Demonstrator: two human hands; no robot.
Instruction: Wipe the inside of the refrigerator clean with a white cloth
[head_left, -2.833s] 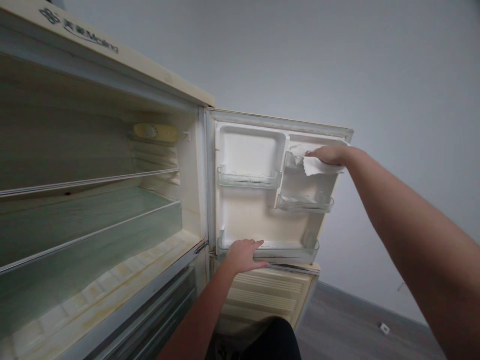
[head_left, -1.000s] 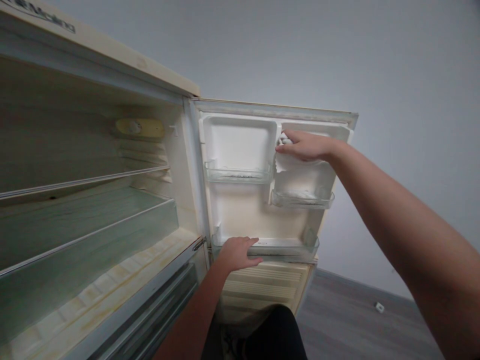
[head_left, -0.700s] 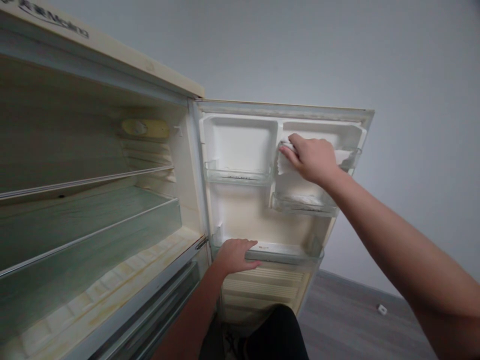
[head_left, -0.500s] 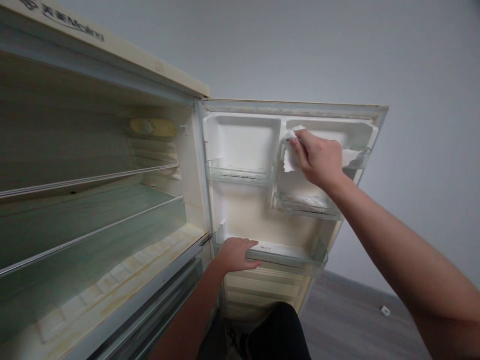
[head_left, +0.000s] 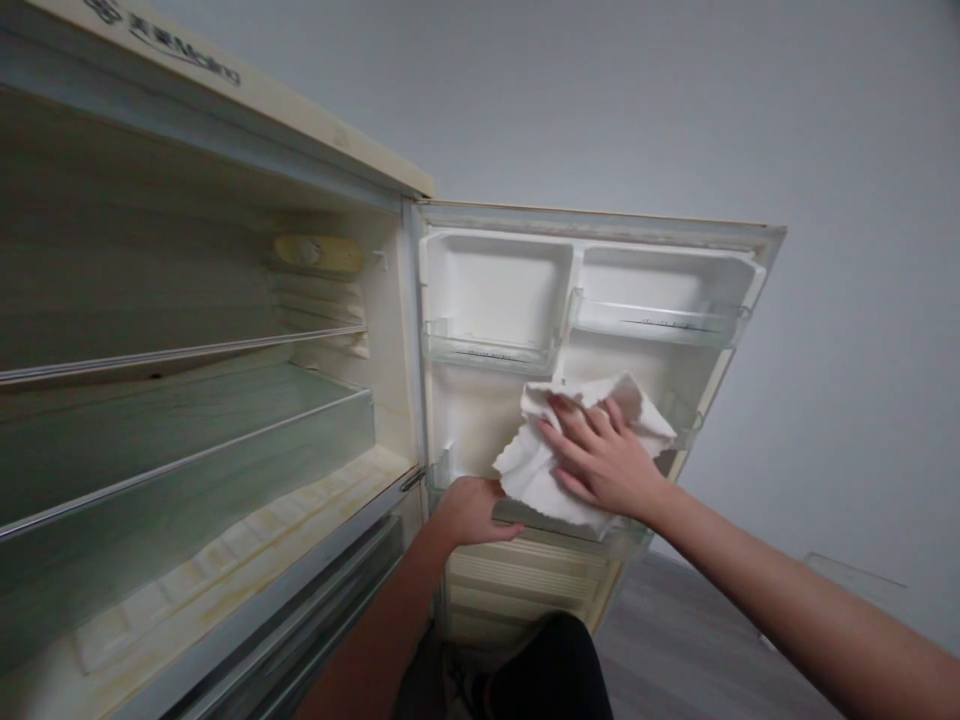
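Note:
My right hand [head_left: 604, 455] presses a white paper towel [head_left: 536, 470], its fingers fairly straight across the sheet. The towel is spread out in front of the lower part of an open fridge door [head_left: 499, 270] and covers much of the middle there. My left hand [head_left: 472, 512] grips the rim of the lowest clear door bin [head_left: 547, 518], thumb in front. Its fingertips are partly hidden behind the rim and the towel. Above the towel, two clear bins, an upper left bin [head_left: 484, 352] and an upper right bin [head_left: 656, 322], are fixed to the door.
The fridge's yellowed interior is on the left, with a glass shelf [head_left: 187, 360], a greenish clear drawer [head_left: 262, 455] and a thermostat box [head_left: 319, 252]. A plain wall [head_left: 847, 350] stands behind the door. My dark-clad knee [head_left: 562, 670] is below it, beside the grey floor [head_left: 660, 640].
My right hand has moved down from the door's upper right compartment to the lower door. The bunched paper towel is now spread wide under its fingers. My left hand stays at the lowest bin.

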